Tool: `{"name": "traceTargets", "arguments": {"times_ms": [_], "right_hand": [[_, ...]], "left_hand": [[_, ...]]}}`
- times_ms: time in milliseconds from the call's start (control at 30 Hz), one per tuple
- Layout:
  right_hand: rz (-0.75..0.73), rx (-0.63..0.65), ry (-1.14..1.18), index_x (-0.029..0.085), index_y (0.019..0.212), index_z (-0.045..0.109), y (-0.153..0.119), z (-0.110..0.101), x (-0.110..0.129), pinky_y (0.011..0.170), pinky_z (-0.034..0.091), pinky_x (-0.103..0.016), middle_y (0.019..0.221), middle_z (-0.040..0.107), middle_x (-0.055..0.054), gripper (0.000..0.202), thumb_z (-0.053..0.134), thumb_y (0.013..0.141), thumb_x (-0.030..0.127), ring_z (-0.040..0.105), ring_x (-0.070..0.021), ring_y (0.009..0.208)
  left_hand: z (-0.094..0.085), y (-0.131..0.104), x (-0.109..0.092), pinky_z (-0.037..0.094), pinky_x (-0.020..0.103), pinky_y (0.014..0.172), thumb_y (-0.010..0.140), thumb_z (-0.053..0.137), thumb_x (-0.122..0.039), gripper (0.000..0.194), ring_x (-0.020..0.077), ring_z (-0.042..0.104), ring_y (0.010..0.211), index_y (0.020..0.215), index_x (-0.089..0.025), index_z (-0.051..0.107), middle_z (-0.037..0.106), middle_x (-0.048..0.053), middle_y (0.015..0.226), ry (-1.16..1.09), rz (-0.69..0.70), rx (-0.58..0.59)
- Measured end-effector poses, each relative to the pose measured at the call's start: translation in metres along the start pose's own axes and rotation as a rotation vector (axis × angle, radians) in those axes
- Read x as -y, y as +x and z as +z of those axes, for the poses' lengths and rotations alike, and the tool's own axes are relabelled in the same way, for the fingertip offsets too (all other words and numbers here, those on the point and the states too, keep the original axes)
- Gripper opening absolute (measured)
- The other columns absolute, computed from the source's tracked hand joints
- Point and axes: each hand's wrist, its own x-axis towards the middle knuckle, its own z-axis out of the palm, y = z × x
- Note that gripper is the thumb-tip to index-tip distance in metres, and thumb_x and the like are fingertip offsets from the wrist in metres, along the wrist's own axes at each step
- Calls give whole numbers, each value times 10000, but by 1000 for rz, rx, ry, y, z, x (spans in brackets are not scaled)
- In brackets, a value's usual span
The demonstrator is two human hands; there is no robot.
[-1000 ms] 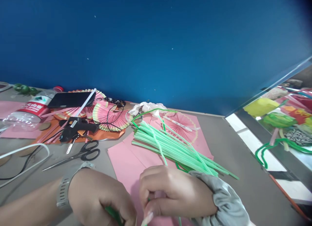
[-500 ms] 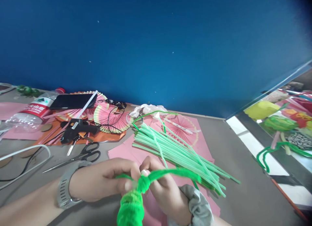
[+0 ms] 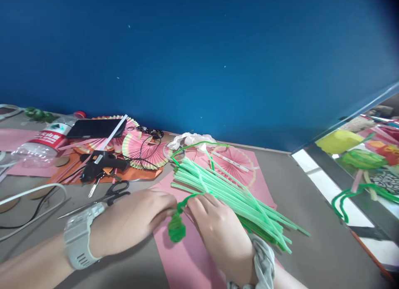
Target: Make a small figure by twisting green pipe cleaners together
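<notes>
A coiled piece of green pipe cleaner hangs between my hands, its rounded bundle below and a narrow twisted neck above. My left hand, with a pale watch strap at the wrist, is closed on the left side of that neck. From the right, my right hand pinches the pipe cleaner's loose end, which pokes out above the knuckles; a grey scrunchie circles this wrist. Both sets of fingertips are partly hidden. Beyond my right hand lies a bundle of light green pipe cleaners on pink paper.
Black scissors and a glue gun lie left, beside a phone and a plastic bottle. Folded paper fans and a marker are farther back. A blue partition stands behind the table.
The coiled bundle has tipped away from me and now hangs below my fingers. My right hand has turned palm down, and the loose end has swung from the right to behind it.
</notes>
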Motion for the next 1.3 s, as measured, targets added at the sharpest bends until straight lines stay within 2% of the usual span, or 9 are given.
{"name": "traceTargets", "arguments": {"times_ms": [100,200,333,433,633,733,900,1067,1300], "right_hand": [[-204,23,-77,183,772,558,1,-2,-1,839,365,-389,910,596,-72,177,437,862,91,499,-222,887],[-349,144,115,175,755,549,3,-8,-3,792,393,-320,827,595,-44,204,414,908,170,511,-170,814],[-31,442,921,161,723,538,4,-15,-7,562,359,-198,630,499,40,203,547,862,308,437,-81,573],[163,495,1351,152,662,492,2,-6,-6,515,339,-182,608,476,44,321,641,768,415,397,-61,536],[330,309,1650,202,729,404,-4,23,7,385,344,-176,568,455,65,377,549,785,546,411,-56,395],[413,149,1749,236,811,367,-5,23,18,366,380,-197,498,417,96,332,484,827,547,403,-77,354],[510,-142,1745,232,799,407,-3,20,24,447,429,-207,545,417,82,250,507,855,454,453,-86,446],[518,-257,1654,184,720,536,-3,28,19,468,464,-230,600,481,34,232,533,850,376,499,-100,498],[511,-279,1522,176,704,562,-4,25,20,459,451,-215,601,518,35,269,547,839,408,487,-84,459]], "left_hand": [[0,-3,-3,365,248,622,888,410,-169,189,166,568,692,782,-201,563,624,8,762,-26,47,135],[-4,-5,-1,401,216,633,843,473,-148,119,161,579,724,817,-197,578,627,19,815,-138,115,298],[-3,-3,5,446,212,706,850,508,-231,114,166,590,786,814,-164,593,629,57,849,-374,202,404],[-1,-2,7,454,215,686,854,508,-254,140,154,581,727,812,-151,593,621,53,783,-504,248,388],[2,-2,14,426,215,691,842,533,-222,78,132,525,713,847,-162,582,582,16,781,-712,188,234],[12,0,17,423,215,672,896,460,-254,114,121,537,722,846,-179,530,580,6,810,-900,109,162],[31,8,6,463,341,716,932,377,-204,122,171,622,757,847,-192,464,645,49,880,-1301,104,99],[29,10,1,412,259,806,930,413,-178,177,128,575,875,872,-186,581,637,18,896,-1190,25,-94],[27,6,4,402,224,698,928,421,-229,168,111,533,730,863,-188,571,578,-14,794,-1086,5,-139]]}}
